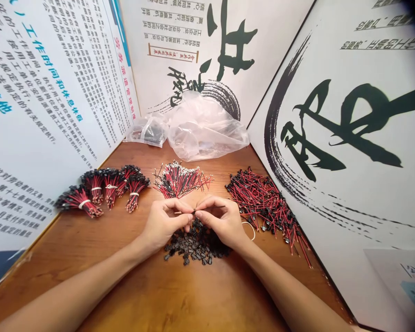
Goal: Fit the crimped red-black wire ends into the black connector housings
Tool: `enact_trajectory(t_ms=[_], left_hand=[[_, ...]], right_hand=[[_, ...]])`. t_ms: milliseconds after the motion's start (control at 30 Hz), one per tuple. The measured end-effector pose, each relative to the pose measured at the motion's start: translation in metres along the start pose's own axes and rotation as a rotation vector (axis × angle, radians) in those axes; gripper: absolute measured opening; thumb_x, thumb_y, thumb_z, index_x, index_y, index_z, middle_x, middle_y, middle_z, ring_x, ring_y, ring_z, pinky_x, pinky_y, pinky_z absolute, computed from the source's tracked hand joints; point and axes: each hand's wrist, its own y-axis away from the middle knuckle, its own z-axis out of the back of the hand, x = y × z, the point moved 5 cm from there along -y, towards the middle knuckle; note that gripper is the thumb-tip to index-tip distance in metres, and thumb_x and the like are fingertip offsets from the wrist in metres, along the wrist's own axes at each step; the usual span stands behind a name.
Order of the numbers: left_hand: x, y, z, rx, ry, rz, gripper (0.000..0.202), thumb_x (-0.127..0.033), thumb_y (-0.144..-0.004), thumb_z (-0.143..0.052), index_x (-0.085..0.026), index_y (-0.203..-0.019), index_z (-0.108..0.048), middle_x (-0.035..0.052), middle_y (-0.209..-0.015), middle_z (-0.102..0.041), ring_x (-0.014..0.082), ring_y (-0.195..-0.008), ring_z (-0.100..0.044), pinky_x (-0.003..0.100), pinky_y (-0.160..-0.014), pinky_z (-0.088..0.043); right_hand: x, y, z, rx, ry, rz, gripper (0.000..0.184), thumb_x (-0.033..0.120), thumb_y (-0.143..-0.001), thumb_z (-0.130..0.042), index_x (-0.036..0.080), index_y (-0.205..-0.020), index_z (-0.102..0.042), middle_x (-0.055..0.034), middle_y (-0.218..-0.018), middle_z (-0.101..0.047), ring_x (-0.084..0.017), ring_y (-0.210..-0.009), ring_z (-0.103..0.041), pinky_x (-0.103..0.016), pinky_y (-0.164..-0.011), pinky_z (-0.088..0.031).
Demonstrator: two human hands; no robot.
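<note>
Head view: left hand [164, 221] and right hand [223, 219] meet just above the heap of black plastic connectors [195, 246], fingertips pinched tight on one tiny connector [194, 211]. Loose red-black wires [263, 200] sprawl right of the heap, banded bundles [103, 186] left, crinkly clear bags [204, 127] behind.

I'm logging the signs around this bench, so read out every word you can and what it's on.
"工作时间和休息休假": blue heading on the left board.
"其他": blue heading, same board, lower left.
"劳务派遣管理制度": orange line at that board's right edge, last characters unsure.
Its small black print: too small to read.
On the back board and right board: upside-down brush calligraphy and captions, not readable.
The wire pinched between left hand and right hand: no marking visible.
</note>
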Motion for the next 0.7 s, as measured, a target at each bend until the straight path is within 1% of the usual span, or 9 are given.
enact_trajectory(t_ms=[167, 300, 367, 433, 500, 533, 567, 633, 700], left_hand=[[-0.002, -0.006, 0.008, -0.029, -0.042, -0.009, 0.011, -0.015, -0.065, -0.076, -0.012, -0.068, -0.065, 0.0011, -0.059, -0.065, 0.011, -0.047, -0.06, 0.022, -0.05, -0.048], [0.0, -0.011, 0.017, -0.092, -0.034, -0.017, 0.01, -0.014, -0.066, -0.075, -0.012, -0.069, -0.066, 0.0007, -0.055, -0.064, 0.0107, -0.048, -0.057, 0.022, -0.051, -0.046], [0.001, -0.012, 0.02, -0.116, -0.018, -0.02, 0.011, -0.014, -0.066, -0.076, -0.013, -0.069, -0.066, 0.0007, -0.056, -0.064, 0.0111, -0.048, -0.056, 0.023, -0.05, -0.045], [-0.001, -0.014, 0.022, -0.136, -0.016, -0.033, 0.01, -0.015, -0.067, -0.075, -0.013, -0.07, -0.066, 0.0005, -0.057, -0.064, 0.0116, -0.048, -0.057, 0.023, -0.05, -0.045], [-0.004, -0.015, 0.024, -0.149, -0.041, -0.045, 0.009, -0.014, -0.066, -0.075, -0.013, -0.07, -0.067, 0.0006, -0.057, -0.065, 0.0119, -0.049, -0.057, 0.023, -0.051, -0.046], [-0.006, -0.015, 0.024, -0.155, -0.057, -0.044, 0.009, -0.014, -0.065, -0.075, -0.013, -0.069, -0.068, 0.0007, -0.056, -0.065, 0.0119, -0.05, -0.058, 0.023, -0.052, -0.046], [-0.008, -0.016, 0.025, -0.164, -0.068, -0.041, 0.009, -0.014, -0.063, -0.076, -0.013, -0.068, -0.068, 0.0007, -0.056, -0.065, 0.0118, -0.049, -0.058, 0.022, -0.052, -0.046], [-0.01, -0.017, 0.027, -0.189, -0.058, -0.024, 0.01, -0.014, -0.061, -0.076, -0.012, -0.066, -0.068, 0.0004, -0.054, -0.065, 0.0116, -0.048, -0.057, 0.022, -0.051, -0.046], [-0.011, -0.019, 0.028, -0.201, -0.035, -0.008, 0.012, -0.015, -0.06, -0.077, -0.012, -0.067, -0.068, 0.0006, -0.055, -0.066, 0.0117, -0.047, -0.058, 0.023, -0.051, -0.046]], right_hand=[[-0.011, -0.011, 0.014, 0.083, 0.175, -0.033, 0.007, 0.026, -0.078, -0.07, 0.019, -0.077, -0.068, -0.0028, -0.075, -0.068, -0.016, -0.066, -0.061, -0.028, -0.061, -0.048], [-0.022, -0.021, 0.043, -0.084, 0.528, 0.047, 0.008, 0.02, -0.081, -0.06, 0.019, -0.076, -0.067, -0.003, -0.072, -0.067, -0.016, -0.062, -0.058, -0.03, -0.064, -0.047], [-0.015, -0.02, 0.047, -0.139, 0.594, 0.098, 0.009, 0.021, -0.081, -0.059, 0.019, -0.075, -0.066, -0.0027, -0.071, -0.066, -0.015, -0.058, -0.055, -0.03, -0.061, -0.046], [0.009, -0.014, 0.037, -0.112, 0.558, 0.177, 0.01, 0.021, -0.083, -0.059, 0.02, -0.077, -0.066, -0.0022, -0.072, -0.067, -0.014, -0.056, -0.054, -0.029, -0.058, -0.045], [0.047, -0.004, 0.014, -0.02, 0.478, 0.276, 0.011, 0.021, -0.087, -0.059, 0.024, -0.084, -0.069, -0.0007, -0.074, -0.067, -0.014, -0.059, -0.056, -0.03, -0.059, -0.047], [0.069, 0.001, 0.0, 0.038, 0.421, 0.315, 0.013, 0.021, -0.088, -0.058, 0.026, -0.086, -0.07, 0.0006, -0.072, -0.067, -0.014, -0.06, -0.057, -0.031, -0.061, -0.048], [0.088, 0.006, -0.02, 0.185, 0.398, 0.345, 0.014, 0.022, -0.089, -0.057, 0.027, -0.089, -0.071, 0.0009, -0.073, -0.068, -0.015, -0.064, -0.059, -0.031, -0.064, -0.05], [0.118, 0.013, -0.052, 0.38, 0.46, 0.345, 0.014, 0.026, -0.086, -0.061, 0.03, -0.089, -0.074, 0.0028, -0.078, -0.069, -0.016, -0.07, -0.062, -0.032, -0.069, -0.052], [0.136, 0.016, -0.067, 0.381, 0.576, 0.352, 0.014, 0.031, -0.082, -0.062, 0.037, -0.082, -0.075, 0.0068, -0.072, -0.068, -0.017, -0.075, -0.063, -0.033, -0.074, -0.052]])
